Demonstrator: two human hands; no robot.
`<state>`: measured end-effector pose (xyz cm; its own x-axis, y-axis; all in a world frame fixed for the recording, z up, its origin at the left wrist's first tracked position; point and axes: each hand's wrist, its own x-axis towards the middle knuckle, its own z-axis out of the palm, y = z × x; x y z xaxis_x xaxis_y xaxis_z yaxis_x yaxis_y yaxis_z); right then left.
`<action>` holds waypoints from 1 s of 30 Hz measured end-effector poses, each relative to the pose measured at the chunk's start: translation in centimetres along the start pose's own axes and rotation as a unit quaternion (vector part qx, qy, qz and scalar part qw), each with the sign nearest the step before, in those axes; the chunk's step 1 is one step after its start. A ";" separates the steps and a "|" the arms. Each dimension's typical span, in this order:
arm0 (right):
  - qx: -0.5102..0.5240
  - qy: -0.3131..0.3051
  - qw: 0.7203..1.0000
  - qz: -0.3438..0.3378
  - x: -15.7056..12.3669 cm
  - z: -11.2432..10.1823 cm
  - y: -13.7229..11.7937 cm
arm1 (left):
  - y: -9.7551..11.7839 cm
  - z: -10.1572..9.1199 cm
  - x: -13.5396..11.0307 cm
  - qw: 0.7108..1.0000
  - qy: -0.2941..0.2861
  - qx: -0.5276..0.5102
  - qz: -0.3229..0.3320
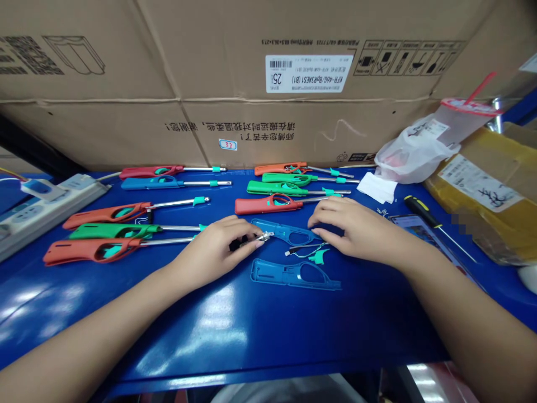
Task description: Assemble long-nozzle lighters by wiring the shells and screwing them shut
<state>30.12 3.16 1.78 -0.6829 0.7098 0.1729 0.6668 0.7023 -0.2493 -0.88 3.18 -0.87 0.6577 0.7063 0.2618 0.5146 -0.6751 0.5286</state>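
My left hand [220,246] is curled in a pinch around a small metal part [263,237] at the left end of an opened blue lighter shell [289,230]. My right hand [350,226] rests fingers-down on the right part of that same shell. Just in front of it lie a thin wire with a teal trigger piece [312,254] and the other blue shell half [293,275], both loose on the blue table [235,330]. A red long-nosed lighter [268,205] lies just behind my hands.
Several red, green and blue long-nosed lighters lie in rows at the left [113,229] and the back middle [289,179]. A power strip [42,204] is far left. A screwdriver [423,212], plastic bag [413,148] and yellow parcel [486,190] sit right. Cardboard boxes [251,84] wall the back.
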 end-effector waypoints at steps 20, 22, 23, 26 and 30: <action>-0.044 0.028 0.998 0.035 0.0 0.5 0.0 | -0.6 0.0 0.0 0.998 0.019 0.056 0.032; -0.038 0.033 0.998 0.028 0.0 0.5 -0.1 | -0.7 0.2 0.0 0.999 0.024 0.040 0.028; -0.034 0.035 0.998 0.026 0.0 0.5 -0.2 | -0.7 0.3 0.0 0.999 0.028 0.032 0.024; -0.020 0.035 0.999 0.019 0.1 0.6 -0.4 | -0.7 0.5 0.0 0.999 0.035 0.020 0.017; -0.005 0.034 0.999 -0.007 0.1 0.6 -0.7 | -0.3 0.3 0.0 0.999 0.034 0.017 0.027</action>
<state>29.37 2.73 1.44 -0.6711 0.7012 0.2408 0.6600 0.7130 -0.2369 -0.83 3.32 -1.24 0.6467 0.6807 0.3441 0.4982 -0.7186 0.4852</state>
